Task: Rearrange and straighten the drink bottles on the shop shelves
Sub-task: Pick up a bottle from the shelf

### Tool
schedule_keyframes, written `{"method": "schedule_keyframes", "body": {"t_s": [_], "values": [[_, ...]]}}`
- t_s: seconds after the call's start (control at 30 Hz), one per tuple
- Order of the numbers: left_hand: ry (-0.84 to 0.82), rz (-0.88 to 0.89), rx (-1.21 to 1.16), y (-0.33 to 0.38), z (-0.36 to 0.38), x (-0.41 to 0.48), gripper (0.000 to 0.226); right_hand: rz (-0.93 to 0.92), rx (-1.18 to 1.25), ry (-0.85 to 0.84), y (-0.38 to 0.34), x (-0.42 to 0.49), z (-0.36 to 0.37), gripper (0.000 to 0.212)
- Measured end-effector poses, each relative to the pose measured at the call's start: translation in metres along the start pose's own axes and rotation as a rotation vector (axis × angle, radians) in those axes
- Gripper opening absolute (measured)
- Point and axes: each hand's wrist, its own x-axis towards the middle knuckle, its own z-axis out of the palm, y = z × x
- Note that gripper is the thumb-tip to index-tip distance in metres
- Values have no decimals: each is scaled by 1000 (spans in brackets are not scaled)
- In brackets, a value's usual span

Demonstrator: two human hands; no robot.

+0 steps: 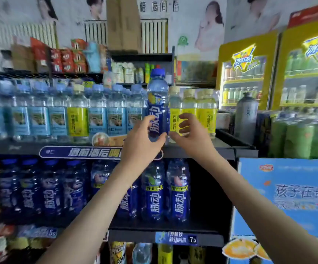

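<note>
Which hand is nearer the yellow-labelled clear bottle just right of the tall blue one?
Right. The right hand is directly in front of the yellow-labelled clear bottle; the left hand is left of it, gripping the blue-capped blue bottle.

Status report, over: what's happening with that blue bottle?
Left hand grips blue bottle, upright. Right hand beside it, holding nothing. Yellow bottles close on its right.
</note>
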Motion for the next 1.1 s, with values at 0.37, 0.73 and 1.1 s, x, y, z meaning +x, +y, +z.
{"method": "schedule_keyframes", "body": {"t_s": [0.37, 0.73, 1.1], "values": [[-139, -168, -59, -23, -1, 7, 64, 174, 11, 49, -7, 27, 57, 56], [-199, -137, -425, -17, -19, -13, 86, 23, 39, 188, -20, -2, 57, 51], [-110, -267, -370, -31, -105, -82, 59, -137, 215, -65, -71, -85, 76, 47]]}}
